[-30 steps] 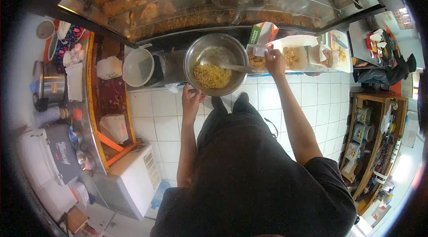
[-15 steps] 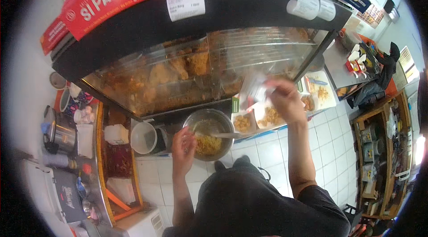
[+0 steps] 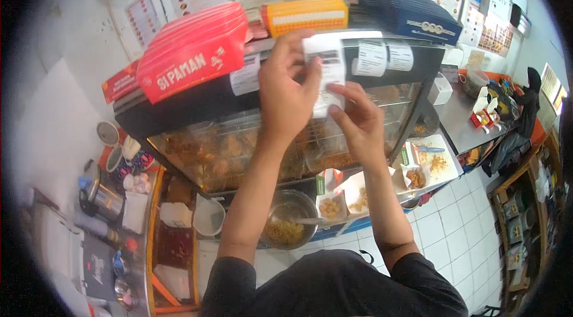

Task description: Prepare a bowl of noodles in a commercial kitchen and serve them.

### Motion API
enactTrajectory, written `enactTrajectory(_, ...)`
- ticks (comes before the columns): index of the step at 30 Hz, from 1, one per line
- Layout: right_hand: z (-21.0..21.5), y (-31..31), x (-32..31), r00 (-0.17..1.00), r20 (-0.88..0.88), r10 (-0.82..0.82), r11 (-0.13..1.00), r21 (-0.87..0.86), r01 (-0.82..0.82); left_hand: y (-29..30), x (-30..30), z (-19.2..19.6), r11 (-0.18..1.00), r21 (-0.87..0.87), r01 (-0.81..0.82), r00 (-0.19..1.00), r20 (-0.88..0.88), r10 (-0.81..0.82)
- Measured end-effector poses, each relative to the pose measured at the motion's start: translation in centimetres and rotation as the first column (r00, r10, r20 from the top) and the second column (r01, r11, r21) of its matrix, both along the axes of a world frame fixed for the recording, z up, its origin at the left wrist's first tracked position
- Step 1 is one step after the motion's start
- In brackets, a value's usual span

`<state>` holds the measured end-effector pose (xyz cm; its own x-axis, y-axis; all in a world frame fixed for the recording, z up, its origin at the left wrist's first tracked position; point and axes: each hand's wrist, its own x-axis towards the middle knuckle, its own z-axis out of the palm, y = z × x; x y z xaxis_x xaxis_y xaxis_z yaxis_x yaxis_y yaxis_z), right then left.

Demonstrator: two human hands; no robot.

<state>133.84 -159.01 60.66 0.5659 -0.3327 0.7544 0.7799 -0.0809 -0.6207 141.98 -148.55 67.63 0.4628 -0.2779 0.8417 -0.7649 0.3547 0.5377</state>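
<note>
A white printed receipt (image 3: 328, 57) is stretched upright before the dark top edge of the glass-fronted display case (image 3: 197, 162). My left hand (image 3: 286, 90) pinches the slip along its left side, thumb lying over the print. Lower down, my right hand (image 3: 362, 123) has thumb and forefinger closed on the right edge near the bottom. Fried food shows dimly behind the glass. Below my forearms, a metal bowl (image 3: 290, 202) holds yellow shredded food and a long-handled utensil. Open paper boxes with food (image 3: 329, 206) stand to its right.
Stacks of folded red cartons (image 3: 191, 48), yellow cartons (image 3: 305, 17) and dark blue cartons (image 3: 406, 15) rest on the case. Other receipts (image 3: 370, 58) hang from its top edge. A white tub (image 3: 209, 217) sits left of the bowl. Wooden shelving (image 3: 528, 221) stands at right.
Both hands have risen, the left from beside the bowl and the right from above the boxes, and meet at the receipt. The view has tilted up, showing more wall and carton stacks.
</note>
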Motion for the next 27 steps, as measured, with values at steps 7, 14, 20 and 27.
enactTrajectory(7, 0.4, -1.7, 2.3, 0.989, -0.111, -0.096, 0.989, -0.119, 0.083, -1.0, 2.8, 0.1, 0.698, 0.185, -0.691, 0.666, 0.538, 0.517)
enactTrajectory(14, -0.6, -2.5, 1.9, 0.981, -0.142, -0.134, 0.975, -0.199, 0.104, -1.5, 2.1, -0.3, 0.557, 0.159, -0.815, 0.485, 0.714, 0.505)
enactTrajectory(20, -2.1, -1.5, 0.6, 0.957, -0.166, -0.24, 0.946, -0.26, 0.192, -0.8, 2.0, -0.2, 0.469, 0.176, -0.865, 0.43, 0.74, 0.516)
enactTrajectory(27, -14.2, 1.9, -2.2, 0.764, -0.459, -0.453, 0.706, -0.709, -0.007, 3.4, -1.9, -4.6, 0.631, 0.141, -0.763, 0.559, 0.635, 0.533)
